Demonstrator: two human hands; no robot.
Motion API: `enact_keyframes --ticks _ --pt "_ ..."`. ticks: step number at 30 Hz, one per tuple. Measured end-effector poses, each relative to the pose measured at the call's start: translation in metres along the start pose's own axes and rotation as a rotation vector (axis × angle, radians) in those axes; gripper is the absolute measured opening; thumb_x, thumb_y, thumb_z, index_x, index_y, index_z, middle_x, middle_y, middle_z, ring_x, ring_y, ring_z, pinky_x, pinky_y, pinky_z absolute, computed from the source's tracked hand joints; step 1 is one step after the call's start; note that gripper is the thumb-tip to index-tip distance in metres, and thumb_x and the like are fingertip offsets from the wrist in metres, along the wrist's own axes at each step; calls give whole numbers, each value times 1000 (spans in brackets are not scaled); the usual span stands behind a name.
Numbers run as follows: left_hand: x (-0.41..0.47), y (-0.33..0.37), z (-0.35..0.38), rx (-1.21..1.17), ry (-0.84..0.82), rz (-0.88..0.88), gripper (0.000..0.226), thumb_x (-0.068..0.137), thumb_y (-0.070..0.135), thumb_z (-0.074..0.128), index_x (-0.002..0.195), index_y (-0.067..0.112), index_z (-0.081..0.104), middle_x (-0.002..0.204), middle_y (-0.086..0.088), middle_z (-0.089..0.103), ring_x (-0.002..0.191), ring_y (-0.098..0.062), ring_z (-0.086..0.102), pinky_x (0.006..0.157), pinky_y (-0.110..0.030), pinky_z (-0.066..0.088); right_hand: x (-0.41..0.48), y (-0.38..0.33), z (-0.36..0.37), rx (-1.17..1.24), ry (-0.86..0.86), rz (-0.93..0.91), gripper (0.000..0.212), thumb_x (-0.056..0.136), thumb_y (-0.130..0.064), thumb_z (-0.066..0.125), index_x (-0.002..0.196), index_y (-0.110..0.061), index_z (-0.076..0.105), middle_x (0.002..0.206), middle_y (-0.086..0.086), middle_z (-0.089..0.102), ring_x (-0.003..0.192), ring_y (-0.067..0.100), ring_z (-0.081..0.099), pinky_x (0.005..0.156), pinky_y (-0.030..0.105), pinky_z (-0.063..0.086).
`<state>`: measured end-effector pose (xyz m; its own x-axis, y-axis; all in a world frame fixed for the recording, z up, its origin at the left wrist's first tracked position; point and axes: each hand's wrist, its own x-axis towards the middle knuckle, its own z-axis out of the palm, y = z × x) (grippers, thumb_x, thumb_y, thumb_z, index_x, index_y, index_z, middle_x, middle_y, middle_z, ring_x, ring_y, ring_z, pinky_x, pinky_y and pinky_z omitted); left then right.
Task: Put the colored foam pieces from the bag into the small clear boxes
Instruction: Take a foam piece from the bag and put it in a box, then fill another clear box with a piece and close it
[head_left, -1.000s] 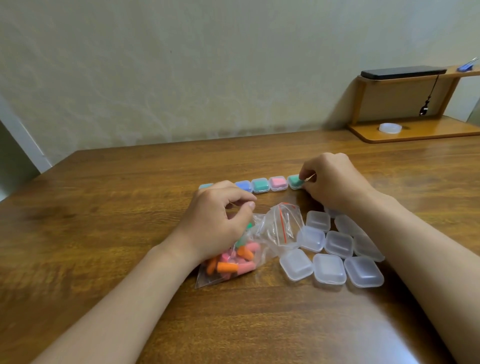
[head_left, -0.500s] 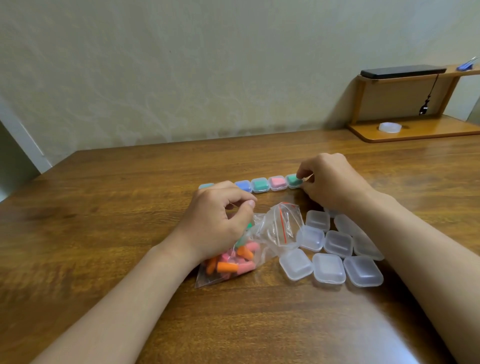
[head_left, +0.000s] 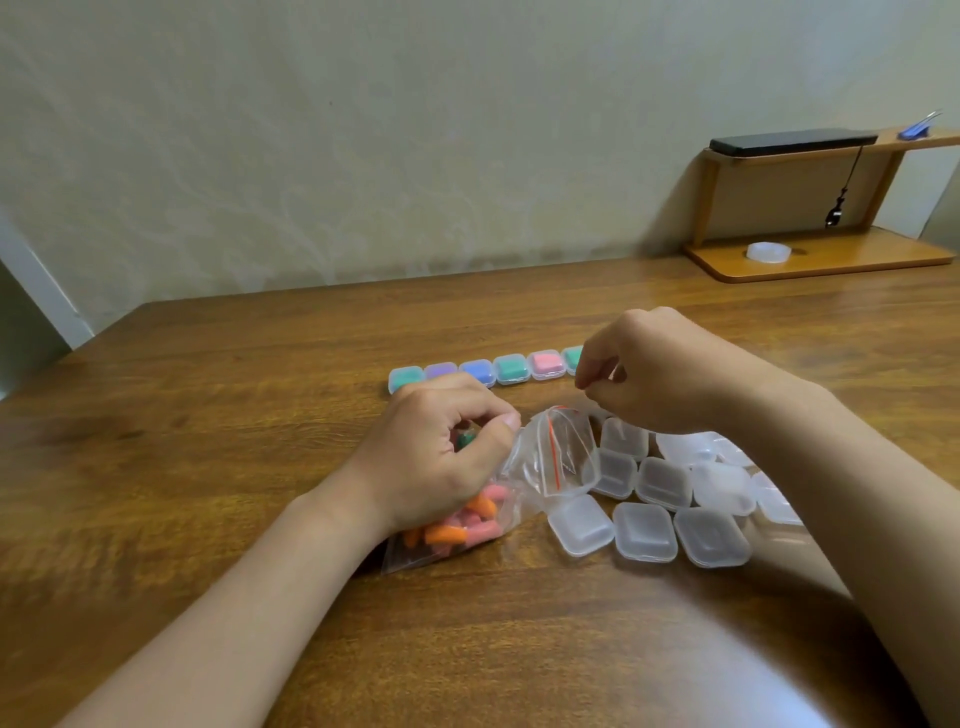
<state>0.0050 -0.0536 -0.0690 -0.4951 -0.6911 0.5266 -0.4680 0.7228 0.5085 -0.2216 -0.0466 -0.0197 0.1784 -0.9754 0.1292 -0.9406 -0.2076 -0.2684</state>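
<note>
Now the left hand (head_left: 441, 457) is gripping the clear bag (head_left: 561, 452) of foam pieces (head_left: 467, 525) lying on the desk (head_left: 208, 467), while the right hand (head_left: 660, 374) is hovering with fingers (head_left: 589, 376) curled, whether grasping anything I cannot tell, between the row of filled boxes (head_left: 511, 370) and the empty boxes (head_left: 644, 530).

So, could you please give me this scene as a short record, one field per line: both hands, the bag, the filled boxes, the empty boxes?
left hand: grips the bag; a green piece shows between its fingers
right hand: fingers curled, nothing visible in them, at the right end of the filled boxes
bag: clear, holds orange and pink foam pieces
filled boxes: six in a row, the rightmost partly hidden by the right hand
empty boxes: clustered right of the bag
</note>
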Motion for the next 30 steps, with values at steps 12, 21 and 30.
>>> enact_keyframes --ticks 12,21,30 --pt "0 -1 -1 -4 -30 5 35 88 40 53 88 17 80 88 7 74 88 -10 68 79 -33 53 -16 9 -21 1 -282 -86 34 89 -13 67 115 -34 70 116 -16 64 104 4 59 70 13 45" --pt "-1 -1 0 -11 -22 8 34 87 39 53 86 18 79 86 7 74 88 -10 67 81 -33 52 -17 7 -21 24 -315 -124 33 89 -17 69 117 -35 70 111 -16 69 100 4 63 81 23 57" --pt "-1 -1 -1 -9 -25 1 34 87 40 54 86 18 79 86 7 74 88 -10 67 81 -34 52 -18 6 -25 115 -178 -179 22 86 -19 74 103 -33 72 97 -19 66 88 0 64 77 19 57"
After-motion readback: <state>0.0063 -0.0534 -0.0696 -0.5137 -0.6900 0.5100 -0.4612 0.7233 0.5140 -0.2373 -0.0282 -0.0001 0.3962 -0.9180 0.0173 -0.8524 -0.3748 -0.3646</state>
